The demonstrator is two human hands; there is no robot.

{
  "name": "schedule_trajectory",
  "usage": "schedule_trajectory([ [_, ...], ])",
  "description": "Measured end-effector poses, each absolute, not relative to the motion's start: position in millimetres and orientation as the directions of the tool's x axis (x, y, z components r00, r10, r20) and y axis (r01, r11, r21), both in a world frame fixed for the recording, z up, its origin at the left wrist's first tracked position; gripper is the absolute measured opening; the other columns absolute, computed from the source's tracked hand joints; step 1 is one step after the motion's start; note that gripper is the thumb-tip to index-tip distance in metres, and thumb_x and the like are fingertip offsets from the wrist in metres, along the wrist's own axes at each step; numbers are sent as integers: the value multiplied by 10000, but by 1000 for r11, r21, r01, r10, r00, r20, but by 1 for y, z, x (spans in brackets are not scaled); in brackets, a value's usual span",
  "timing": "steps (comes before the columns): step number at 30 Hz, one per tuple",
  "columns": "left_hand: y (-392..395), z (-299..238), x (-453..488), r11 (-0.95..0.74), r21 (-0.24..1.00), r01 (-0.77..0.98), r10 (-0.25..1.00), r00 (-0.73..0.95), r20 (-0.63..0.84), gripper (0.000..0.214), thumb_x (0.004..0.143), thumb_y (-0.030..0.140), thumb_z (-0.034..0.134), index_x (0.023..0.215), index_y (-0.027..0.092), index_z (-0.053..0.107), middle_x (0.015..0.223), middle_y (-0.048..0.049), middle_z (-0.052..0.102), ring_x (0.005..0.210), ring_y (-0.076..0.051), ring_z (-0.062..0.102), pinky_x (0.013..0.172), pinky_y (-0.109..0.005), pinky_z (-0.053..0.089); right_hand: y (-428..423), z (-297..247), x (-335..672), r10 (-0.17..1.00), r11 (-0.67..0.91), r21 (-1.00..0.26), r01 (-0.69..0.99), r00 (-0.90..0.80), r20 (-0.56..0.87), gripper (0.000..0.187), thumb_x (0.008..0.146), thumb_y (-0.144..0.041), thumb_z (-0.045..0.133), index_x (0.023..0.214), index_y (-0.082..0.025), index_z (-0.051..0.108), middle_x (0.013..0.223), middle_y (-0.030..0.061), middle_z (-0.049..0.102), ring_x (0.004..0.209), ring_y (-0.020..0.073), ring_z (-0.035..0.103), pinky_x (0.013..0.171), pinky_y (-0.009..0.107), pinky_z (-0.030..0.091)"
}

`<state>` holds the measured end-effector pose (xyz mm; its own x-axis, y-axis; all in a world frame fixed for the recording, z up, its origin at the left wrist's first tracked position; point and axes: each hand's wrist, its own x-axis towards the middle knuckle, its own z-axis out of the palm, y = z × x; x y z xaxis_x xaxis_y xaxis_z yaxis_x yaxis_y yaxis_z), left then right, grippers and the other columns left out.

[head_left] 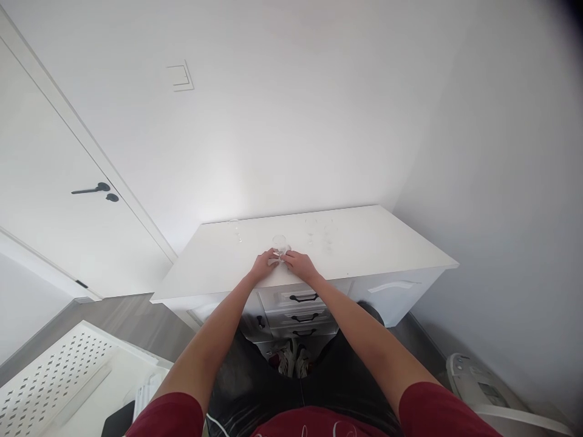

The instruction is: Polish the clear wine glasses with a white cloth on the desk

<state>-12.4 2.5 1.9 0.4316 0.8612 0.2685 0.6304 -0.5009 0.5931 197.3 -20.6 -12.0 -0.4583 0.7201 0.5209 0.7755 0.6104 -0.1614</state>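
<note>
On the white cabinet top [359, 243], close to its front edge, both of my hands meet around a small clear glass [279, 241]. My left hand [264, 266] has its fingers closed at the left of its lower part. From the right, my right hand [299, 264] grips the same spot with bent fingers. The rim shows above the fingertips, while the lower part is mostly hidden. Further back are more faint, see-through glasses: one glass [234, 226] to the left and two to the right, a nearer glass [311, 227] and a farther glass [328, 232].
A white wall rises behind the cabinet, with a light switch [180, 76]. Drawers with black handles [304, 298] face my legs. At left stand a door with a black handle [93, 189] and a perforated white panel [50, 376]. A pale appliance [483, 382] is at lower right.
</note>
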Motion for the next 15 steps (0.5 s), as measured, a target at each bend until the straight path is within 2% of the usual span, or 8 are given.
schedule_trajectory([
  [4, 2, 2, -12, -459, 600, 655, 881, 423, 213, 401, 882, 232, 559, 1277, 303, 561, 1185, -6, 711, 1192, -202, 596, 1065, -395, 418, -19, -12, 195, 736, 616, -160, 772, -490, 468, 266, 979, -203, 473, 1127, -265, 685, 994, 39, 669, 866, 138, 600, 627, 205, 361],
  [11, 3, 1, -11, -474, 534, 700, 879, 406, 248, 318, 868, 290, 600, 1182, 288, 646, 1232, -19, 667, 1206, -225, 552, 1091, -422, 389, -22, -9, 198, 744, 573, -171, 802, -421, 518, 306, 1015, -235, 419, 1216, -244, 650, 1057, 71, 670, 939, 149, 608, 636, 204, 384],
  [15, 4, 2, -11, -475, 528, 704, 879, 404, 253, 258, 859, 222, 572, 1090, 269, 675, 1142, -17, 685, 1130, -213, 584, 1048, -387, 429, -21, -7, 196, 767, 583, -193, 789, -456, 451, 295, 985, -194, 459, 1176, -270, 670, 1012, 41, 676, 871, 139, 612, 632, 203, 383],
])
